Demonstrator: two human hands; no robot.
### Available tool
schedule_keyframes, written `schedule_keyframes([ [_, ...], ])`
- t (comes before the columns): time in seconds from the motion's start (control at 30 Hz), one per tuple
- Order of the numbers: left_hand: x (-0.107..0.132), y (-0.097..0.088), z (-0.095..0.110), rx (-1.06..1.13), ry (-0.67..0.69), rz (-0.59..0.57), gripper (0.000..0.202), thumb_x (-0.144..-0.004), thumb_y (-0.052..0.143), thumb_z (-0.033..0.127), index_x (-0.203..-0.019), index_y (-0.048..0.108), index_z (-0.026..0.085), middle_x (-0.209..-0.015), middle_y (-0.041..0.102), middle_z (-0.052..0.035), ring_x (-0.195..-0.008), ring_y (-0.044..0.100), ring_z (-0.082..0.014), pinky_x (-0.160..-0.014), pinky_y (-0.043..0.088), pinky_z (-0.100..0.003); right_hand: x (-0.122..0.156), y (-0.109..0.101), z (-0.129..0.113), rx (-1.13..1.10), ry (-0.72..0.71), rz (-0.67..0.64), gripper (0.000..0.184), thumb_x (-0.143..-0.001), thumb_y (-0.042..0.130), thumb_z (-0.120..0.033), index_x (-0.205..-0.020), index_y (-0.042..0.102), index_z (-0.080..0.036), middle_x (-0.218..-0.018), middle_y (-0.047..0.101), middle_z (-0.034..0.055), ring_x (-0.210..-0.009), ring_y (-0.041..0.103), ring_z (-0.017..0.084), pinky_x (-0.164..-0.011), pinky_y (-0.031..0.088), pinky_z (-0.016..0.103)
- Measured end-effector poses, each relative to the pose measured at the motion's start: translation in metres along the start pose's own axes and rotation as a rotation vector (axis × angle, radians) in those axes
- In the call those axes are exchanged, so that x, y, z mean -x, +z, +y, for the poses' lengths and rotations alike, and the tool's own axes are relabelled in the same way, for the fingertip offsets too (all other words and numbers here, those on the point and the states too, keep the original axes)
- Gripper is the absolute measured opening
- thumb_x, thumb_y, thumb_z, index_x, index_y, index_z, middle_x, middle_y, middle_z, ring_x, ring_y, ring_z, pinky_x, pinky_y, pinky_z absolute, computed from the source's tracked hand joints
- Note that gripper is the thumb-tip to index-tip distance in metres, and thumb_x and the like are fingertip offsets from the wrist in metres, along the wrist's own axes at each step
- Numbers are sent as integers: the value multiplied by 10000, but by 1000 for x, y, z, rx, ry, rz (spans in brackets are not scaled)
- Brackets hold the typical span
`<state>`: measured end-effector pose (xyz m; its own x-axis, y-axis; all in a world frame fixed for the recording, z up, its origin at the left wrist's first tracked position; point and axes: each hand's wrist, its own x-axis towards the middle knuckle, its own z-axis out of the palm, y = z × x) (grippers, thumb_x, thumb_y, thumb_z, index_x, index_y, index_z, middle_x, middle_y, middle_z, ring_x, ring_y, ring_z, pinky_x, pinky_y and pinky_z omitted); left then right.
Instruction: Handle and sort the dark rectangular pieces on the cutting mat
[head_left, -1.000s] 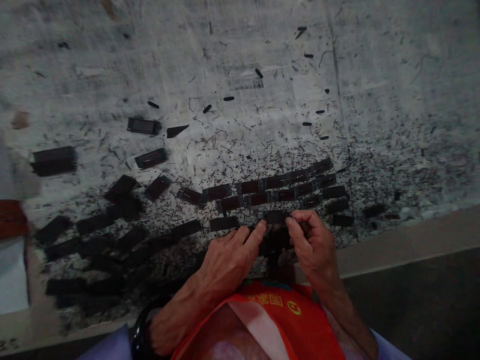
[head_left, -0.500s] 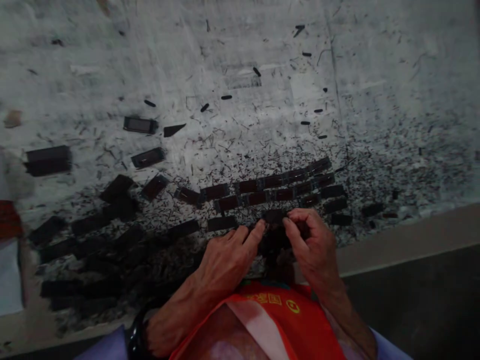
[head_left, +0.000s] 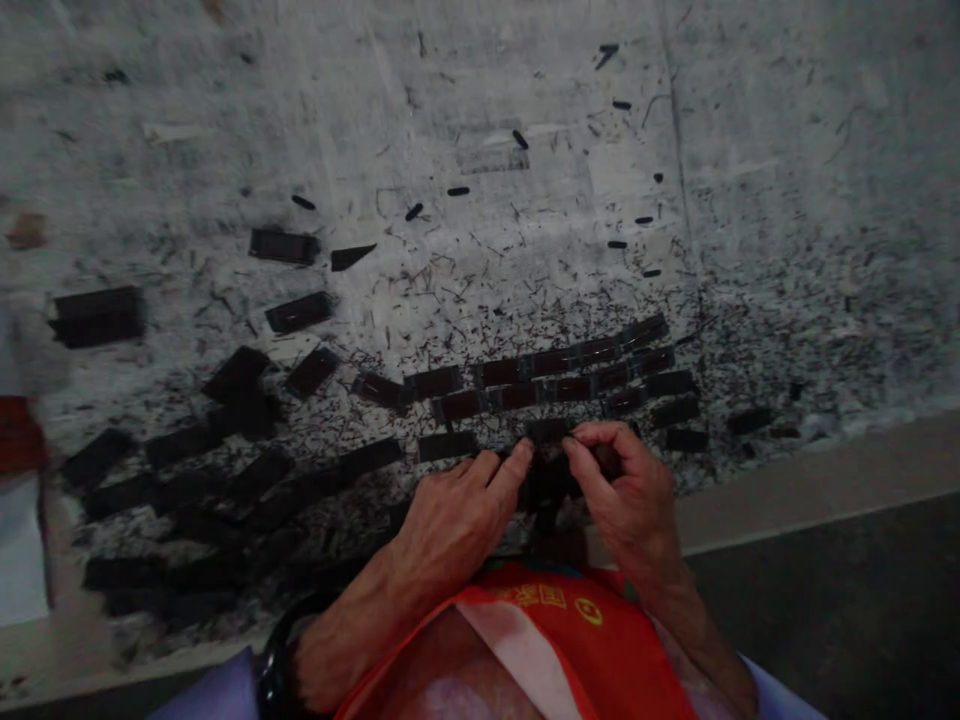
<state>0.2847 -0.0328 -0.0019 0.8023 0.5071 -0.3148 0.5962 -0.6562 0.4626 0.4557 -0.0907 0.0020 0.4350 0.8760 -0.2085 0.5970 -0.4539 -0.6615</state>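
A small dark rectangular block (head_left: 549,430) lies between my two hands at the table's near side. At its left end, my left hand (head_left: 457,510) is closed, with thumb and index finger pressed against the block. My right hand (head_left: 630,490) pinches the right end, its other fingers curled in. Under the fingers it is too dark to make out detail. Just beyond my hands run two curved rows of similar blocks with reddish-brown faces (head_left: 517,396). A plain dark block (head_left: 447,446) sits left of the held one.
Many dark blocks lie in a loose heap (head_left: 202,570) at the near left. Black shavings cover the pale tabletop (head_left: 480,90), with small black oval bits (head_left: 458,191) farther off. An orange-red thing (head_left: 21,435) is at the left edge. The table's front edge (head_left: 810,470) runs along the right.
My right fingertips have shifted slightly left along the block. Both hands otherwise keep their places, and the view has moved a little.
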Motion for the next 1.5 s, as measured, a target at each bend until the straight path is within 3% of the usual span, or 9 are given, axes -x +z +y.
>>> schedule_keyframes([
  [0.2, 1, 1, 0, -1, -1, 32, 385, -893, 436, 155, -1279, 430, 157, -771, 616, -4, -590, 621, -163, -477, 485, -263, -1, -2, -2, -5, -22, 24, 36, -828, 553, -243, -805, 562, -216, -849, 649, 25, -786, 608, 160, -711, 468, 285],
  [0.53, 1, 2, -3, 78, 17, 146, 332, -893, 382, 128, -1215, 461, 119, -750, 616, -16, -603, 626, -143, -477, 500, -226, -3, 0, -1, 17, 0, 24, 53, -821, 564, -251, -777, 559, -222, -765, 614, 2, -684, 573, 147, -637, 449, 273],
  [0.7, 1, 3, -3, 47, 3, 130, 335, -890, 395, 132, -1215, 476, 120, -736, 627, -20, -588, 628, -142, -467, 496, -215, -4, 1, -3, 15, 11, 10, 65, -822, 559, -261, -771, 564, -220, -745, 617, 0, -657, 574, 145, -622, 450, 271],
  [0.8, 0, 2, -5, 119, -20, 116, 313, -903, 403, 154, -1202, 491, 129, -791, 655, -34, -626, 647, -142, -530, 530, -226, -4, 2, -3, 10, 34, 5, 66, -820, 565, -265, -772, 563, -220, -741, 623, -5, -657, 584, 146, -633, 454, 273],
  [0.93, -2, -1, -8, 289, -45, 230, 262, -935, 375, 193, -1144, 526, 147, -973, 681, -63, -827, 667, -150, -705, 552, -245, -4, 2, -2, 0, 52, 2, 68, -824, 567, -271, -783, 568, -218, -765, 635, 0, -677, 595, 148, -643, 456, 274],
  [1.03, 0, -3, -10, 297, -49, 271, 236, -943, 361, 200, -1043, 570, 159, -880, 676, -38, -776, 656, -126, -689, 536, -220, -4, 2, -2, 0, 55, -1, 70, -824, 565, -276, -785, 572, -218, -754, 635, 1, -673, 594, 150, -640, 457, 277],
  [1.2, 3, -1, -6, 6, 49, 106, 380, -910, 401, 154, -1286, 437, 190, -693, 567, 12, -588, 588, -126, -487, 435, -206, -4, 3, -2, -13, 43, 1, 70, -825, 559, -275, -782, 569, -220, -775, 637, 7, -696, 597, 154, -654, 462, 282],
  [1.33, 1, 0, -1, -106, 27, -50, 580, -874, 455, 129, -1407, 260, 252, -736, 549, 12, -631, 585, -143, -489, 396, -211, -3, 3, -2, -21, 42, -16, 61, -831, 552, -265, -791, 566, -221, -787, 632, 8, -697, 590, 149, -650, 461, 277],
  [1.5, 0, 0, 0, -124, 3, -94, 597, -877, 445, 128, -1422, 236, 252, -741, 535, 10, -646, 576, -145, -518, 397, -222, -4, 3, -4, -2, 22, -19, 52, -829, 559, -251, -790, 558, -217, -796, 614, 14, -737, 587, 151, -676, 458, 276],
])
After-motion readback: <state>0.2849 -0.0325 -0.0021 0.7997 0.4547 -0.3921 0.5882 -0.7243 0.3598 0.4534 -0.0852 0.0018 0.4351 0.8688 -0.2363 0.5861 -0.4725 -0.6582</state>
